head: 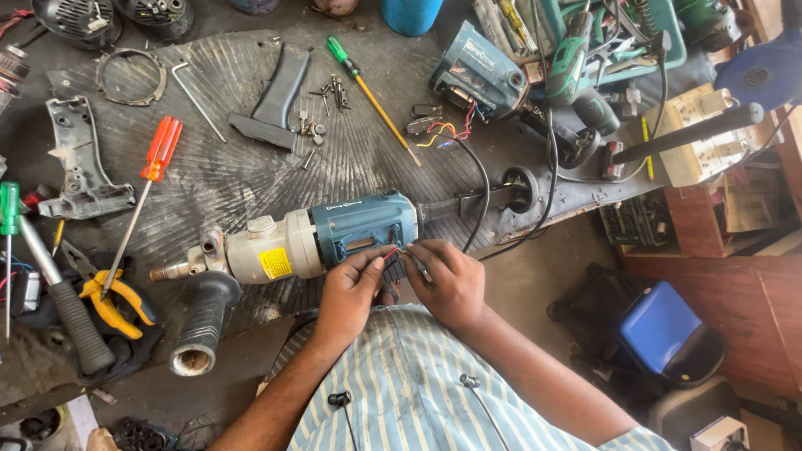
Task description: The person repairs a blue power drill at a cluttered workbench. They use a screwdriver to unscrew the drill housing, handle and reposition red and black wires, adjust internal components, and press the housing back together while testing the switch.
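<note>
Overhead, head view. Both forearms enter from the bottom edge, bent at the elbow and converging toward the frame centre above a blue-and-white striped shirt (pixel 401 392).

Left hand (pixel 355 284): palm down, wrist slightly flexed, fingers curled inward and pinched on a thin red wire (pixel 390 250) at the underside of the tool's rear housing. Grip is closed to a fine pinch.

Right hand (pixel 451 280): back of hand facing the camera, fingers bent and closed around a slim metal tool (pixel 420 269), its tip angled toward the same spot as the wire. What kind of tool it is, I cannot tell. The two hands nearly touch at the fingertips.

Work item: a large teal-and-grey electric drill motor unit (pixel 317 238) lying on its side across the dark ribbed surface (pixel 242 167), brass-coloured spindle pointing left, yellow label on the grey gearbox. A black ribbed side handle (pixel 203 321) juts down from the gearbox toward the near edge. A black cable (pixel 480 196) runs from the rear end up and to the right.

Surroundings: an orange-handled screwdriver (pixel 154 163) lies diagonally left of the drill; yellow-handled pliers (pixel 113 301) sit at the left, near the black handle; a green-handled screwdriver with a yellow shaft (pixel 368 92) lies above; loose small screws (pixel 322 108) are scattered beside a black plastic cover piece (pixel 276 96).
</note>
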{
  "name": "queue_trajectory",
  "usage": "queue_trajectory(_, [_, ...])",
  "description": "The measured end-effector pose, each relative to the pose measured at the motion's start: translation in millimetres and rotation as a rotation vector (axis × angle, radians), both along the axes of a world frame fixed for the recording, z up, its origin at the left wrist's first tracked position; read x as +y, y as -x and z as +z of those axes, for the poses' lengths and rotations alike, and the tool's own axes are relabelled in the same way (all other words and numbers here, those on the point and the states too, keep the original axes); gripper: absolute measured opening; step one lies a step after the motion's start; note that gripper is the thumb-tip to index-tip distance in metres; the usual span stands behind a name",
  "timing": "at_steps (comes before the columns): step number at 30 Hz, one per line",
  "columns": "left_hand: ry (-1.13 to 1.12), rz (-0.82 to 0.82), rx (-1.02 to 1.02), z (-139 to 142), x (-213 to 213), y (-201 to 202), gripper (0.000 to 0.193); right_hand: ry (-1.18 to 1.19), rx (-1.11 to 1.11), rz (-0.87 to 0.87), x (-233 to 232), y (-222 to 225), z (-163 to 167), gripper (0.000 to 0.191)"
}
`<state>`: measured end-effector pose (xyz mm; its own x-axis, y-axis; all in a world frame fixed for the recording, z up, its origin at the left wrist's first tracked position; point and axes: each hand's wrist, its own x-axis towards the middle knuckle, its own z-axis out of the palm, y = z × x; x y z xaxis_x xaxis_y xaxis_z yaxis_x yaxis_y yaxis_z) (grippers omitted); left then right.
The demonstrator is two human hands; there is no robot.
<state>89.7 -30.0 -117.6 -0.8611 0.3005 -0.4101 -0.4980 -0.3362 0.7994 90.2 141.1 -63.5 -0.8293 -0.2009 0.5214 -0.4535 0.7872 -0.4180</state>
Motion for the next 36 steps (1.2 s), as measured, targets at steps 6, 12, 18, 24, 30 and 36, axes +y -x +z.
queue_trajectory(6, [0.023, -0.032, 0.039, 2, 0, 0, 0.032, -0.056, -0.023, -0.015, -3, 0, -3, 0.016])
queue_trajectory(12, [0.057, -0.100, 0.123, 12, -7, 3, 0.034, 0.060, -0.200, -0.118, -8, -9, -21, 0.007])
queue_trajectory(18, [0.662, -0.297, 0.547, 36, -24, 0, 0.045, 0.982, -1.204, -0.333, 10, 3, -31, 0.024])
queue_trajectory(24, [1.079, -0.070, 0.990, 77, -50, 5, 0.032, 0.139, -0.529, -0.034, 43, 23, 7, 0.054])
queue_trajectory(30, [1.464, -0.207, 0.978, 83, -59, 56, 0.089, -0.032, -0.574, 0.399, 58, 91, 13, 0.084])
queue_trajectory(36, [1.610, -0.353, 0.795, 78, -51, 43, 0.103, -0.194, -0.610, 0.439, 64, 92, 2, 0.090])
